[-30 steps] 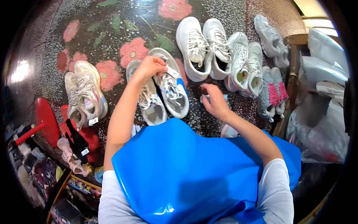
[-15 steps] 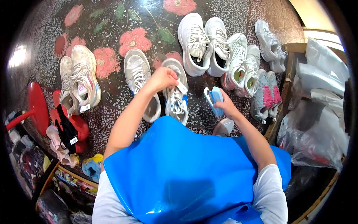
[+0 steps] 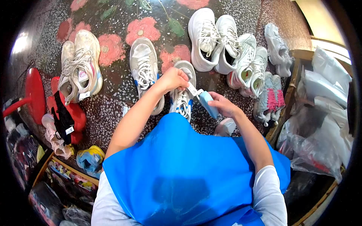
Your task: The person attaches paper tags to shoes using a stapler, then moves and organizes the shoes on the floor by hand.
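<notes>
My left hand (image 3: 173, 80) pinches a small white paper tag (image 3: 192, 89) by one end, above a white and grey sneaker (image 3: 181, 98) with blue accents. A light blue stapler (image 3: 208, 104) is gripped in my right hand (image 3: 223, 106), its front end at the tag's lower right edge. Whether its jaws enclose the tag I cannot tell. The matching sneaker (image 3: 144, 62) lies just left, partly covered by my left forearm. Both shoes have white laces and point away from me.
Worn cream sneakers (image 3: 85, 56) with a tag lie at left, near red slippers (image 3: 78, 116). White sneakers (image 3: 203, 35) and several other pairs line the right. Plastic bags (image 3: 320, 124) fill a wooden-edged bin at far right. A blue apron (image 3: 188, 158) covers my lap.
My right hand has brought the stapler left and up to the tag. The left hand still pinches the tag. The whole view has shifted slightly.
</notes>
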The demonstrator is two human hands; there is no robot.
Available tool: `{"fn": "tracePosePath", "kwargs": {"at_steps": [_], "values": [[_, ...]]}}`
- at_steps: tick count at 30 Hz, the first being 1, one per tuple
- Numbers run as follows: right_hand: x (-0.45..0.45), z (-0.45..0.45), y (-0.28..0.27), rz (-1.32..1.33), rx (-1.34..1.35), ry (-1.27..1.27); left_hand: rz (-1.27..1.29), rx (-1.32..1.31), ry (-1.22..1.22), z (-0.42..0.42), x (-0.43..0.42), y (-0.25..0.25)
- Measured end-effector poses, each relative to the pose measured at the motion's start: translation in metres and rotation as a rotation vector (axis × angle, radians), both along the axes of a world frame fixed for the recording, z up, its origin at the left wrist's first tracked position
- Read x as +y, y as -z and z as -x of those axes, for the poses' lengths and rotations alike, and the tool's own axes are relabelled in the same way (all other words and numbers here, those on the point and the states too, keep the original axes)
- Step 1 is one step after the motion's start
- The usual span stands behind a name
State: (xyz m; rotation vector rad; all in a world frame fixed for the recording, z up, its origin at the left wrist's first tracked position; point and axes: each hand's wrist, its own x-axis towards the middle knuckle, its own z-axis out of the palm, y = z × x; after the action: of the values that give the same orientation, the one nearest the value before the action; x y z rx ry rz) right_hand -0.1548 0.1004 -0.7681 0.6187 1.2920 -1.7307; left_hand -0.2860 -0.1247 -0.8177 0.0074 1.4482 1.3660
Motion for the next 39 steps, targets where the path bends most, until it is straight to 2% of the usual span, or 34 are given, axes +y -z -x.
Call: {"fn": "tracePosePath", "kwargs": {"at_steps": [14,16,23,39], "values": [[-0.011,0.018,0.012,0.06,-0.121,-0.03,0.003,0.083,0.029,-0.002,0.0,-0.007],[-0.015,0.022,0.013,0.05,-0.105,0.027,0.009,0.086,0.026,-0.001,0.0,-0.006],[-0.01,0.025,0.024,0.12,-0.059,-0.04,0.069,0.242,0.073,-0.002,0.002,-0.005],[-0.018,0.029,0.018,0.092,-0.047,-0.041,0.094,0.314,0.061,-0.004,0.002,-0.008]]}}
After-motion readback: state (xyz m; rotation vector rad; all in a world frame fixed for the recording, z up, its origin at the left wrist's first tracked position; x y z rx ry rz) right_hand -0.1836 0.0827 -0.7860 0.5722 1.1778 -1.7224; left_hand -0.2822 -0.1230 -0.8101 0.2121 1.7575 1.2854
